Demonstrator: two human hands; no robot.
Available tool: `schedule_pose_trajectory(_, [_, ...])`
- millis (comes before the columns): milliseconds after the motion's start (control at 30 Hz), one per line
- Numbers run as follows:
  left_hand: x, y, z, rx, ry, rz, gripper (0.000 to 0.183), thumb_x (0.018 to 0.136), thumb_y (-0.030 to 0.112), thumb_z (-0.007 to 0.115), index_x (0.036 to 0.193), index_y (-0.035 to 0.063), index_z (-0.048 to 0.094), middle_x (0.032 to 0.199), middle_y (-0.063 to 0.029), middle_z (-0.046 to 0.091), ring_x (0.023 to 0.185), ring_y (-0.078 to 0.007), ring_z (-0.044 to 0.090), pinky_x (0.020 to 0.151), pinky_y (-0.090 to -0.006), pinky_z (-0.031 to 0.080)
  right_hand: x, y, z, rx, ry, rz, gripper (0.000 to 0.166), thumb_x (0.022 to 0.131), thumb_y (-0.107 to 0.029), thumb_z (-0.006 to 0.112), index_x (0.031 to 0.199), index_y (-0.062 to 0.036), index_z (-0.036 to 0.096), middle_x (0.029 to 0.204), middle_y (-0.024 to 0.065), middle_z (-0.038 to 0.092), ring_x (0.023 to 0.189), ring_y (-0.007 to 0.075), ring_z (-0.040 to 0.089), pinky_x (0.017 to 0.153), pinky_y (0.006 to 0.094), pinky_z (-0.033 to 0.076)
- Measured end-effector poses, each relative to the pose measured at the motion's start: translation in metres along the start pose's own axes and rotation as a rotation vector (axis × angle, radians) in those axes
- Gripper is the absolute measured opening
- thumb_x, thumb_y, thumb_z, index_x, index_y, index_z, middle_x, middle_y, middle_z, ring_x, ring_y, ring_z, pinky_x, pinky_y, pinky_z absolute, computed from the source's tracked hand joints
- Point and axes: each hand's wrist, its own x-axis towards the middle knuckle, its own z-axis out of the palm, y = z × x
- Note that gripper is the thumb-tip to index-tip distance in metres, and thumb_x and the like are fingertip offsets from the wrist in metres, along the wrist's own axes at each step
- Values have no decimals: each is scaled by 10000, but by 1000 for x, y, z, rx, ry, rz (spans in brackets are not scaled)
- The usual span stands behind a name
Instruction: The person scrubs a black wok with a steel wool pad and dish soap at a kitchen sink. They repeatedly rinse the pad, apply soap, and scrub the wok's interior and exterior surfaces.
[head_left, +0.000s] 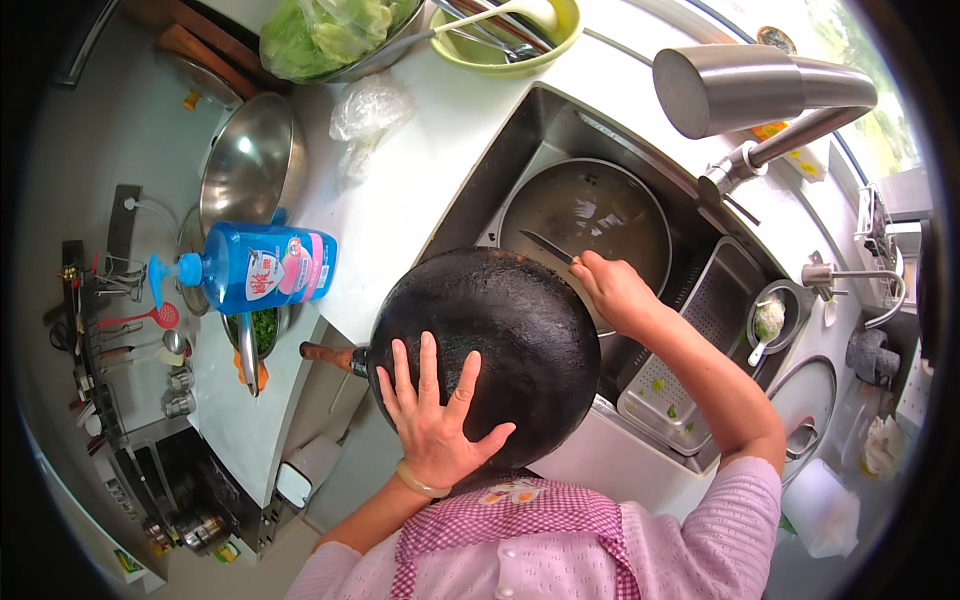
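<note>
A blackened wok (517, 337) with a wooden handle (330, 355) is tilted on the sink's front edge, its dark outer side towards me. My left hand (439, 420) lies on that side with its fingers spread. In my right hand (611, 289) is a knife (546, 245), gripped near the wok's upper right rim, its blade pointing to the upper left over the sink. Behind the wok, a large round metal basin (600, 210) of cloudy water stands in the sink. What the wok's inner side holds is hidden.
A blue pump bottle (262, 266) stands left of the wok, near a steel bowl (251, 161). Over the sink hangs a large metal faucet (750, 90). A perforated tray (667, 397) sits at the sink's right. Greens in a plastic bag (322, 34) and a green utensil basin (465, 64) stand behind.
</note>
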Motion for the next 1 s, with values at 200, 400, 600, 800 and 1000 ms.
schedule_pose_trajectory(200, [1, -1, -2, 55, -30, 13, 881, 865, 749, 555, 1535, 180, 494, 1627, -308, 263, 1492, -578, 178, 1129, -742, 136, -32, -23, -17, -48, -102, -27, 305, 1055, -338, 520, 1031, -39, 574, 815, 247, 677, 837, 471, 659, 717, 557, 513])
schedule_pose_trajectory(400, [4, -1, -1, 61, -31, 19, 884, 867, 748, 552, 1540, 178, 487, 1627, -307, 265, 1492, -578, 179, 1130, -741, 134, -14, -15, -10, -43, -73, -52, 312, 1066, -317, 507, 1003, -17, 565, 810, 273, 650, 827, 495, 625, 713, 560, 488])
schedule_pose_trajectory(600, [2, -3, 0, 63, -32, 12, 881, 875, 740, 550, 1546, 174, 478, 1629, -308, 259, 1492, -577, 178, 1129, -742, 136, -33, -30, -15, -26, -75, -21, 284, 1052, -305, 530, 1019, -29, 590, 798, 254, 669, 815, 482, 650, 714, 559, 502])
schedule_pose_trajectory(800, [4, 1, -2, 64, -23, 29, 883, 878, 737, 551, 1554, 175, 467, 1629, -311, 257, 1495, -577, 170, 1129, -743, 132, -17, -10, -6, -121, 15, 5, 276, 1058, -299, 517, 1030, -28, 560, 812, 262, 667, 818, 495, 636, 702, 567, 496])
schedule_pose_trajectory(1000, [-1, -1, 2, 44, -5, 7, 874, 872, 722, 572, 1553, 183, 469, 1628, -308, 262, 1492, -578, 178, 1129, -744, 128, -63, -26, -13, -91, 9, 108, 270, 1050, -310, 532, 1068, -43, 573, 803, 269, 680, 810, 492, 659, 713, 577, 517])
